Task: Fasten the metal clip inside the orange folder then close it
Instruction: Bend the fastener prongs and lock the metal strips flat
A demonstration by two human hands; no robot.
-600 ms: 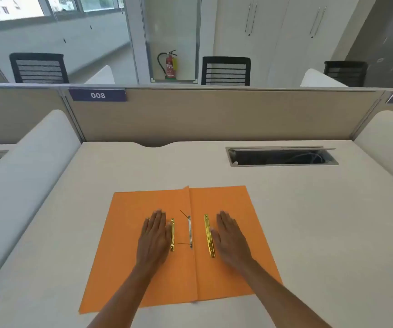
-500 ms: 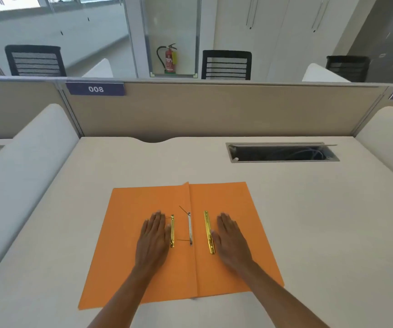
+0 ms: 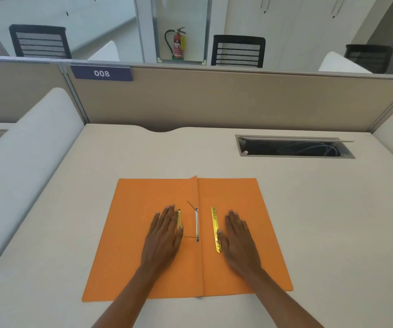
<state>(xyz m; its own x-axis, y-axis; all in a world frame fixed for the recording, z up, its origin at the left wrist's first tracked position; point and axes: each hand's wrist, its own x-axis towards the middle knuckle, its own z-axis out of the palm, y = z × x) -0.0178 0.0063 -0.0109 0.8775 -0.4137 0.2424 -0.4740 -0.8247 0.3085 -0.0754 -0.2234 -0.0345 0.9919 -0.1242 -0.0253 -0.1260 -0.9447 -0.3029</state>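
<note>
An orange folder lies open and flat on the desk in front of me. Along its centre fold sits a silver fastener strip with two thin prongs sticking out to the left. A gold metal bar lies on the right leaf, and a second gold bar lies on the left leaf. My left hand rests flat on the left leaf, its thumb side touching that bar. My right hand rests flat on the right leaf, thumb against the longer gold bar. Neither hand holds anything.
The beige desk has an open cable slot at the back right. A partition with a "008" label closes the far edge, and white dividers flank both sides.
The view has tilted down a little, so the folder sits slightly higher in the frame. Both hands stay flat in the same places on the folder.
</note>
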